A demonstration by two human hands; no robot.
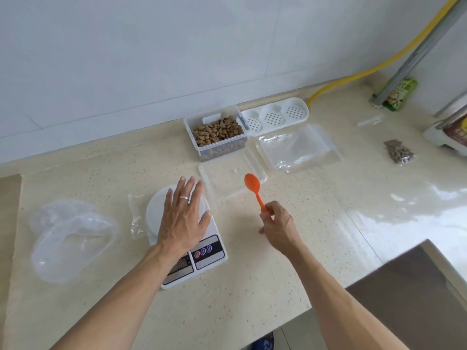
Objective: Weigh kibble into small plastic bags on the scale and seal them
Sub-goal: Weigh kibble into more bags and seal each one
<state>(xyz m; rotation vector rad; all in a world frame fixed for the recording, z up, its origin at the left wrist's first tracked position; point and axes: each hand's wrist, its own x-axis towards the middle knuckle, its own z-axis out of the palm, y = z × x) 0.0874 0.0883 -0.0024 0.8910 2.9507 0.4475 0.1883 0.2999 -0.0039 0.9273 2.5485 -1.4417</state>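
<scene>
Your left hand [183, 218] lies flat, fingers straight, on the scale [199, 251]; right hand [278, 229] pinches orange spoon [254, 189] (handle end), kibble tub [217, 132] far behind.

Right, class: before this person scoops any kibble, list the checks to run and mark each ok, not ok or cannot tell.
1. Orange spoon in the right hand: ok.
2. Kibble container open and stocked: ok.
3. Scale platform free: not ok, the left hand lies flat over it.
4. Bag on the scale: not ok, none visible there.
5. Scale display zeroed: cannot tell, the forearm hides it.
</scene>
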